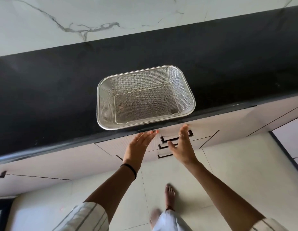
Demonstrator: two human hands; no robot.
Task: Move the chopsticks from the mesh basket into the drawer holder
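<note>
A rectangular steel mesh basket (145, 97) sits at the front edge of the black countertop (53, 97); I see no chopsticks inside it. Just below the counter edge, the top drawer (203, 129) is closed, with a dark handle (171, 139) on its front. My left hand (139, 145) is open, fingers stretched toward the counter edge beneath the basket. My right hand (182, 147) is open too, held in front of the drawer handle, fingertips close to the drawer front. Neither hand holds anything. The drawer holder is hidden.
Two more drawer handles (165, 155) stack below the top one. White cabinet fronts run along under the counter. A marbled white wall (78, 17) rises behind it. My bare feet (170, 195) stand on pale floor tiles.
</note>
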